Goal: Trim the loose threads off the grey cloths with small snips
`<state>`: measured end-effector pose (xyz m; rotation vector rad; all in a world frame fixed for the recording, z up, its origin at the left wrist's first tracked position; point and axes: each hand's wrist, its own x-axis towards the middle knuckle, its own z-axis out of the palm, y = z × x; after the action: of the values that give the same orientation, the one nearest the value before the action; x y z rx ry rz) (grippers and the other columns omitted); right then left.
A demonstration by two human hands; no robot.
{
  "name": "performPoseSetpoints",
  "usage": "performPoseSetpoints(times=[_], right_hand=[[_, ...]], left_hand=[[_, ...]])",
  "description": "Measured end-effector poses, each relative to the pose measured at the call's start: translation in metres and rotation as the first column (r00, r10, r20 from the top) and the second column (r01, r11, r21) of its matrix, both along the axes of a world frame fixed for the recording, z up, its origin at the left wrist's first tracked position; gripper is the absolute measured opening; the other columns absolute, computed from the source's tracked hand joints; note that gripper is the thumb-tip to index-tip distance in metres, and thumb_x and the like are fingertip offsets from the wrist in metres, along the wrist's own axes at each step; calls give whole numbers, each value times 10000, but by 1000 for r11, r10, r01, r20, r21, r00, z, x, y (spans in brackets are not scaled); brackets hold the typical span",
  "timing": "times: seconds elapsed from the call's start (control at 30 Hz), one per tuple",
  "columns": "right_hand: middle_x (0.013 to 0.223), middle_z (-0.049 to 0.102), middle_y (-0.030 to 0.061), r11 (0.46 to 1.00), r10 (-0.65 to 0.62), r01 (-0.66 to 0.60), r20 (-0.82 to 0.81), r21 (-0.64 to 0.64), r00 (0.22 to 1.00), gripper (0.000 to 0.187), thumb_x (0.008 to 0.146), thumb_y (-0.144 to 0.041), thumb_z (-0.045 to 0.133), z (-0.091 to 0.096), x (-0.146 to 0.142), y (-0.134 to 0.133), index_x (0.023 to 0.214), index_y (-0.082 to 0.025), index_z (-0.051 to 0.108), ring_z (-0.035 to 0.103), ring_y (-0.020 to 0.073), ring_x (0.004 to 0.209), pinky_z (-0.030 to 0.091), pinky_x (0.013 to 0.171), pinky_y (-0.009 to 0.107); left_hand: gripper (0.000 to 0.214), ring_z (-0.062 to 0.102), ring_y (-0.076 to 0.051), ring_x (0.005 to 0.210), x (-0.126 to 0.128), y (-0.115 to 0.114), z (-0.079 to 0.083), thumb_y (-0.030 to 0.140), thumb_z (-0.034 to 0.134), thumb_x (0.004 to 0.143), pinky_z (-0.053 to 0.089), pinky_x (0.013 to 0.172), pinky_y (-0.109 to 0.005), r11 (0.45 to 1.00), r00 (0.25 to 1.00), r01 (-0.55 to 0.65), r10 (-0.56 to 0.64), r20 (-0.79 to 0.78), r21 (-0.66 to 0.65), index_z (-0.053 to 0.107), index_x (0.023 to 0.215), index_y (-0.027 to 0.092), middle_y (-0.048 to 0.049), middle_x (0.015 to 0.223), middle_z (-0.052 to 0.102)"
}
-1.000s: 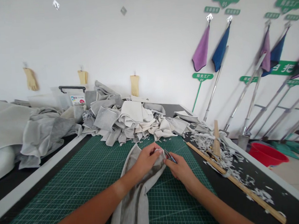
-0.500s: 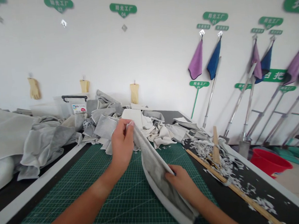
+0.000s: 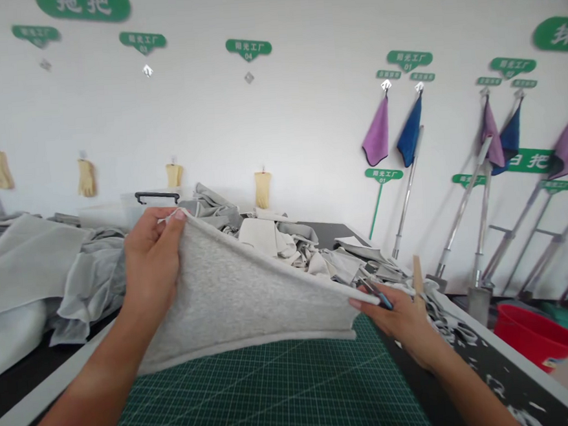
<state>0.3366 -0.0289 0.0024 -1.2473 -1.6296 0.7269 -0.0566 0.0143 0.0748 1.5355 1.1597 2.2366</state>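
Note:
A piece of light grey fabric (image 3: 250, 287) is stretched between my two hands above a green cutting mat (image 3: 277, 395). My left hand (image 3: 153, 254) pinches its upper left corner between thumb and fingers. At the other end, my right hand (image 3: 393, 312) grips the right corner of the rolled upper edge. A slim tool with a dark and blue body and a metallic tip (image 3: 378, 294) also sits in my right hand; its exact kind is unclear. The fabric's lower edge hangs over the mat.
Grey cloth scraps (image 3: 306, 247) are heaped behind the mat, and larger grey cloths (image 3: 29, 257) lie at left. A wooden strip (image 3: 417, 278) stands among cuttings on the right. Beyond the table edge is a red bucket (image 3: 536, 338). Gloves and cloths hang on the wall.
My hands have moved apart, the left one leftward and the right one up and rightward. The fabric, folded and hanging before, is now spread wide. The view has shifted a little.

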Motion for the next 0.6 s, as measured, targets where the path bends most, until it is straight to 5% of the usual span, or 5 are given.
performPoseSetpoints(times=[0.13,0.27,0.33,0.43,0.6], right_hand=[[556,165,-94,990,60,-104,-382,-96,922,485,875,-474,706,7,5,-3,667,-221,349,121,72,476,116,452,251],[561,148,-95,986,12,-86,-464,-140,886,601,822,-488,745,15,-5,-7,626,-232,238,106,59,466,74,428,244],[566,178,-92,982,-25,-64,-458,-178,888,583,765,-471,792,16,-17,-11,625,-227,282,125,56,473,84,421,231],[565,220,-90,963,-37,-92,-466,-253,884,519,702,-461,839,14,-39,-19,656,-211,386,163,54,478,119,418,212],[547,309,-87,915,-40,-147,-446,-376,894,471,651,-518,850,13,-70,-36,776,-191,534,266,58,465,200,426,197]], left_hand=[[267,471,-111,621,-12,3,-2,455,634,915,346,519,-202,989,998,62,-61,16,-131,655,988,200,12,735,592],[261,588,-174,734,10,-13,-12,474,646,890,454,615,-258,933,926,160,-255,-278,-323,697,947,225,-21,825,669],[269,647,-231,952,33,-30,-22,466,642,893,511,784,-313,850,761,286,-482,-434,-443,702,1073,274,-44,1042,707],[536,539,-282,1273,73,-58,-41,468,641,897,458,1006,-381,722,573,398,-678,-460,-567,520,1410,369,-54,1429,563],[351,629,-232,1033,121,-88,-59,400,603,920,484,913,-324,456,310,558,-889,-336,-693,643,1232,243,-62,1163,695]])
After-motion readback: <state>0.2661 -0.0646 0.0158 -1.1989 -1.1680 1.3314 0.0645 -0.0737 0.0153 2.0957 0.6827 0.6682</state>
